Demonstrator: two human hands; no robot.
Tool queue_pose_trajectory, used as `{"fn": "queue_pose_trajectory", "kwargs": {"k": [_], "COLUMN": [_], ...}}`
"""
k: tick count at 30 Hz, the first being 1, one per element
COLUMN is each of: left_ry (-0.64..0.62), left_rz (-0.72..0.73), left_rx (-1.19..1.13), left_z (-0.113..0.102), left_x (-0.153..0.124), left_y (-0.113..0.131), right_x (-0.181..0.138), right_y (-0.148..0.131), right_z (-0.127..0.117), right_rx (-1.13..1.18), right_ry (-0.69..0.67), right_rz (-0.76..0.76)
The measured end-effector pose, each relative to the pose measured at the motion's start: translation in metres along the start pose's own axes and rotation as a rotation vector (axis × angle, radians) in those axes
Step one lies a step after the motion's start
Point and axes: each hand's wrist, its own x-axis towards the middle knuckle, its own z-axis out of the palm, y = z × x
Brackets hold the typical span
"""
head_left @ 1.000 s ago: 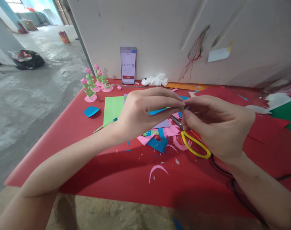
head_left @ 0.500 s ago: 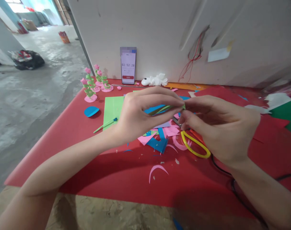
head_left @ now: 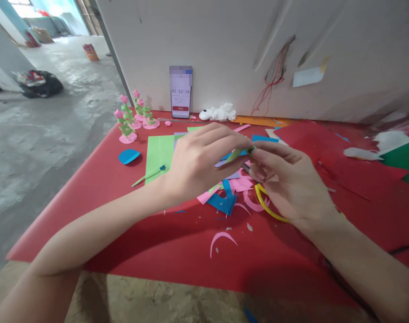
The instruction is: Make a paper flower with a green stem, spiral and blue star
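Left grip (head_left: 199,163) and right grip (head_left: 292,179) meet fingertip to fingertip, both pinching a narrow green paper strip (head_left: 235,155) above the middle of a red-covered tabletop (head_left: 265,264). At far left, pink-topped paper flowers (head_left: 126,129) with curled green stems stand on round pink bases, a blue paper piece (head_left: 129,156) lying near them. Next, a slim green stem (head_left: 145,176) with a blue tip lies partly across a light-green sheet (head_left: 157,148); behind it, a phone (head_left: 181,101) stands propped against the wall (head_left: 231,54), reading 02:52:29. Pink and blue scraps (head_left: 223,204) lie below the strip; yellow-handled scissors (head_left: 266,209) sit partly hidden by the right grip, with red paper (head_left: 372,170) and a dark-green sheet (head_left: 406,163) at far right.
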Motion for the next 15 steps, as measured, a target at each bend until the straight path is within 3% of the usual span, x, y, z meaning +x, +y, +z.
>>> {"fn": "queue_pose_trajectory", "kwargs": {"k": [6,15], "left_ry": [0.013,-0.090], "left_rz": [-0.012,-0.109], "left_rx": [-0.028,-0.238], "left_z": [0.001,-0.006], "left_x": [0.000,0.004], "left_y": [-0.001,-0.001], "right_x": [0.003,0.015], "right_y": [0.000,-0.009], "right_z": [-0.005,-0.017], "right_rx": [0.008,0.005], "right_ry": [-0.063,-0.275], "right_rz": [0.056,0.172]}}
